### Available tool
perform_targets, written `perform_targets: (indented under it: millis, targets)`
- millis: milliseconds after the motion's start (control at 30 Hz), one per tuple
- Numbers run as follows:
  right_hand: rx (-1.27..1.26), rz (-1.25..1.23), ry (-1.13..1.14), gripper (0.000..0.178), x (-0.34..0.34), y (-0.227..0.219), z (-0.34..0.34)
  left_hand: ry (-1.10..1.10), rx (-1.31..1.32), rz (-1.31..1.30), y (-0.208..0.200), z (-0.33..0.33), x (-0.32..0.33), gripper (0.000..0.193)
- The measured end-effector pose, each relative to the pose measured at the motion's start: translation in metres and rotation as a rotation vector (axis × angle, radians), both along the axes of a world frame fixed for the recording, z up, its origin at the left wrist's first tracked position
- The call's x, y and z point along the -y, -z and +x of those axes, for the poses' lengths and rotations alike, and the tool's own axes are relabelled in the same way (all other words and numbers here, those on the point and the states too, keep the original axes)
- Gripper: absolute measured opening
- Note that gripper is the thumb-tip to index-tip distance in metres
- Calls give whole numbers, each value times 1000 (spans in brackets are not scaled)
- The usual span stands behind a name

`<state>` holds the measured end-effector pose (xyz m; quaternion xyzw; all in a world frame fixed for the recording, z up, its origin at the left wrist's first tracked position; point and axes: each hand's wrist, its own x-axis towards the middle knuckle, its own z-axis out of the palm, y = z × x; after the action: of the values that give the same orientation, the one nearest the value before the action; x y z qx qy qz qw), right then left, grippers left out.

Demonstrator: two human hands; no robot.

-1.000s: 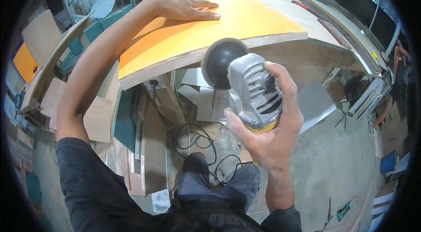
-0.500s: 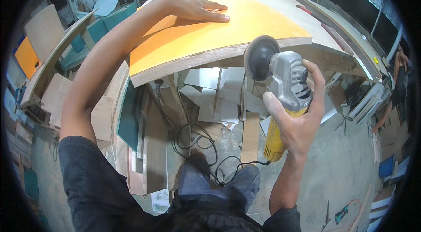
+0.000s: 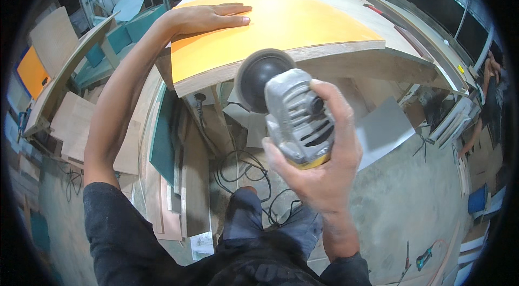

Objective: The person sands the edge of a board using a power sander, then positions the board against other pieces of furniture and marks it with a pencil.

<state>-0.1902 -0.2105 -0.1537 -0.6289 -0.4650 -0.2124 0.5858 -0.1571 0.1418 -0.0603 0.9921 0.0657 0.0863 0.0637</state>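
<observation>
An orange-topped board lies on the workbench, its bare wooden edge facing me. My left hand rests flat on its orange face near the left side, fingers stretched out. In my right hand is an angle grinder with a grey, dusty head and a bit of yellow body showing. Its round dark disc is up against the board's front edge, left of the middle; whether it touches, I cannot tell. Most of the grinder's body is hidden behind my hand.
A power cord coils on the floor by my legs. Boards stand upright below the bench at left. A white sheet lies under the bench at right. Another person is at the far right edge. A blue container stands at right.
The grinder has moved left along the board's front edge and tilted, so its yellow body is now mostly hidden. My left hand has slid left on the orange face.
</observation>
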Motion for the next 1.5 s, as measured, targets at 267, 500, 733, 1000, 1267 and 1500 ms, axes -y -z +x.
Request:
perform_targets:
  millis: [267, 500, 733, 1000, 1267, 1500]
  targets:
    - [33, -32, 75, 81, 8, -2, 20, -55, -2, 22, -1, -6, 10, 92]
    - [-78, 12, 91, 79, 10, -4, 30, -47, 30, 9, 3, -9, 3, 94]
    - [-31, 9, 57, 79, 8, -8, 5, 22, 67, -75, 4, -4, -1, 95]
    - [50, -28, -58, 79, -18, -3, -35, 61, 44, -117, 3, -13, -5, 87]
    - [33, -1, -10, 79, -13, -10, -17, 45, 42, -63, 1, -17, 0, 89]
    - [9, -47, 77, 80, -3, -9, 2, 67, 89, -88, 3, -18, 1, 87]
